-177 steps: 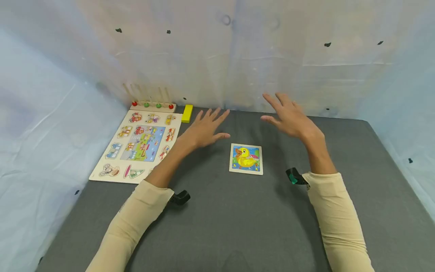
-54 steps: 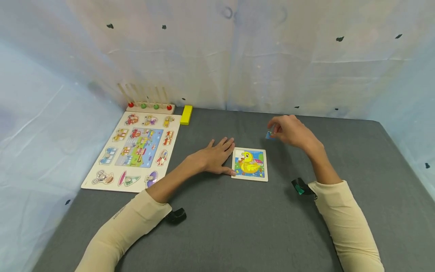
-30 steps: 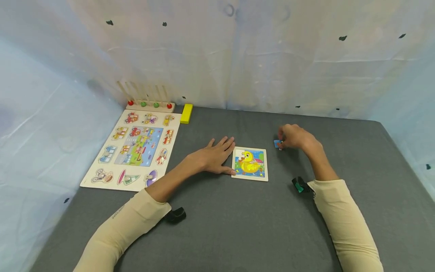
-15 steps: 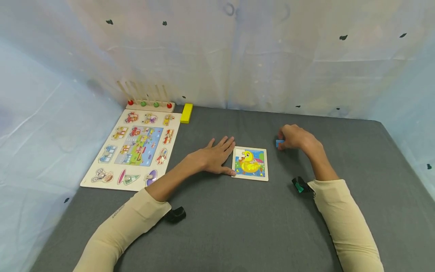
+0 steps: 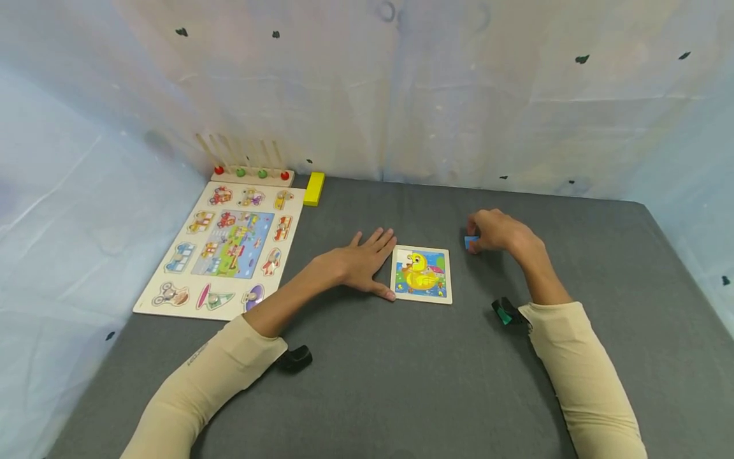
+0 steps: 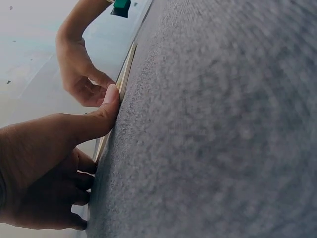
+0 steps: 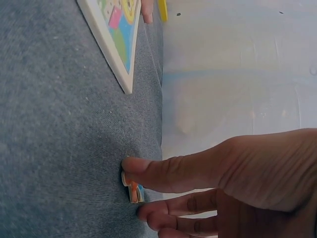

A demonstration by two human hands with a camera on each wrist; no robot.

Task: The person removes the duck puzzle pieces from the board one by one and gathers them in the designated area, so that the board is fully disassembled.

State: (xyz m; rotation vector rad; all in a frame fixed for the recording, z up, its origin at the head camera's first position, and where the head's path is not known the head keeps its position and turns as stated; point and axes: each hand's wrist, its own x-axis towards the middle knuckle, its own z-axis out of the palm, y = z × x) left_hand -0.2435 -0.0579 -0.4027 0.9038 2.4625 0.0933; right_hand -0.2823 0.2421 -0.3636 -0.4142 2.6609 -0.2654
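A square wooden duck jigsaw puzzle (image 5: pixel 421 275) lies on the dark grey table, with a pale bare patch at its upper left corner. My left hand (image 5: pixel 360 262) rests flat beside it, fingers spread. In the left wrist view its thumb (image 6: pixel 106 109) lies right at the puzzle's edge. To the right, my right hand (image 5: pixel 497 229) pinches a small blue jigsaw piece (image 5: pixel 471 242) low at the table. Its thumb and fingers sit on either side of the piece in the right wrist view, where an orange part (image 7: pixel 132 190) shows; the hand partly hides it from above.
A large peg puzzle board (image 5: pixel 172 268) lies to the left, partly under the left forearm. Behind it stands a wooden rack (image 5: pixel 252 177) with upright sticks and red and green beads. Near its corner is a yellow block (image 5: pixel 314 189). Pale sheeting (image 5: pixel 436 95) encloses the back and sides.
Earlier both hands hovered open and the duck puzzle was whole. The left hand came down beside it. The right hand took the corner piece and carried it right, down to the table.
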